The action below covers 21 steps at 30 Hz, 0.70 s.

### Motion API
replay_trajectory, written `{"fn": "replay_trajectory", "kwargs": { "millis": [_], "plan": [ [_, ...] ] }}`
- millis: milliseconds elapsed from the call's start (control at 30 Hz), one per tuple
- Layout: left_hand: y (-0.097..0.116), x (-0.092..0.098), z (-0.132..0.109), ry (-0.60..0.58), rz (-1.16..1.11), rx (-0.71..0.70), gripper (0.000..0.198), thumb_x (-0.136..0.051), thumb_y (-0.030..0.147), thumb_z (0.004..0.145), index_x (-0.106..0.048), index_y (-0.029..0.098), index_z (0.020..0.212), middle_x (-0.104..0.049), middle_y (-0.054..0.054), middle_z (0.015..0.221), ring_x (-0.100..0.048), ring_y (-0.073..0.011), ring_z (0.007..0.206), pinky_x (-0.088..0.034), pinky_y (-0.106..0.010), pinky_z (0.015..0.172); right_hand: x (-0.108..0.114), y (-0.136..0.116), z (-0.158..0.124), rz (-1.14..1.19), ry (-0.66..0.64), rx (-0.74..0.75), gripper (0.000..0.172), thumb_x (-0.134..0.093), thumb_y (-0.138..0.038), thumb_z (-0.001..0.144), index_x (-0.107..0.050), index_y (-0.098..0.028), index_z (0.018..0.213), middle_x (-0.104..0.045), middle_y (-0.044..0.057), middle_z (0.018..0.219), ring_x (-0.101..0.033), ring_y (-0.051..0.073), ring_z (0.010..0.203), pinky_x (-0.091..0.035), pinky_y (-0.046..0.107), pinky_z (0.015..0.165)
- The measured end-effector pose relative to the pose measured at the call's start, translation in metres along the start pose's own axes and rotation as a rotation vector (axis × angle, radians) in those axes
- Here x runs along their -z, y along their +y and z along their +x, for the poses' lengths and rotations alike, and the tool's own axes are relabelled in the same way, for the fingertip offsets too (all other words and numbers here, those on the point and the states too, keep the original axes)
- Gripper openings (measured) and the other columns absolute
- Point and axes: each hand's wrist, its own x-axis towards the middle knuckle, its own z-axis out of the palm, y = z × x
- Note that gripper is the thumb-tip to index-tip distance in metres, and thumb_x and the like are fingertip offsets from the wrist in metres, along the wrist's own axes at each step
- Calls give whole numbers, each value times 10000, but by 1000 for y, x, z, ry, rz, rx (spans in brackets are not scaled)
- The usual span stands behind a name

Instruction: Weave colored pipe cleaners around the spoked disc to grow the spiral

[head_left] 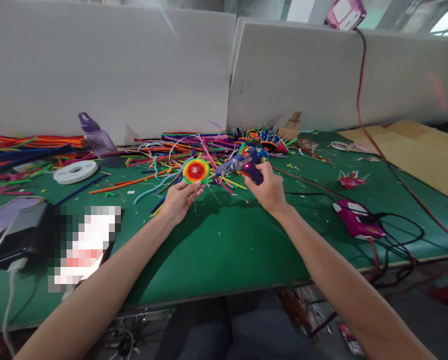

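Note:
My left hand [179, 198] pinches a round coiled disc [195, 171] of pipe cleaners, with green, yellow, orange and red rings, held up above the green table [227, 250]. My right hand [269, 188] grips a blue glue gun [246, 164] with a red light on its body. The gun's nozzle points left at the disc's right edge. Both hands hover over the middle of the table.
Heaps of coloured pipe cleaners [171, 147] cover the back of the table. A purple bottle [98, 139], a white tape roll [75, 171], a phone and power bank [15, 227] lie left. A pink glue gun [357, 225] with cables lies right. White partitions [107, 65] stand behind.

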Motion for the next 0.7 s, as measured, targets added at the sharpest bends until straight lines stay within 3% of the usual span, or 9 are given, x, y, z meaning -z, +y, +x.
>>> {"fn": "replay_trajectory", "kwargs": {
  "millis": [700],
  "plan": [
    [4,-3,-2,28,11,15,94,-809,88,653,-735,88,711,-735,-79,723,-623,-63,575,-524,-143,593,5,-3,1,3,-63,-116,241,-596,-404,819,-533,-221,963,-683,73,845,-674,238,759,-513,349,655]
  ]
}}
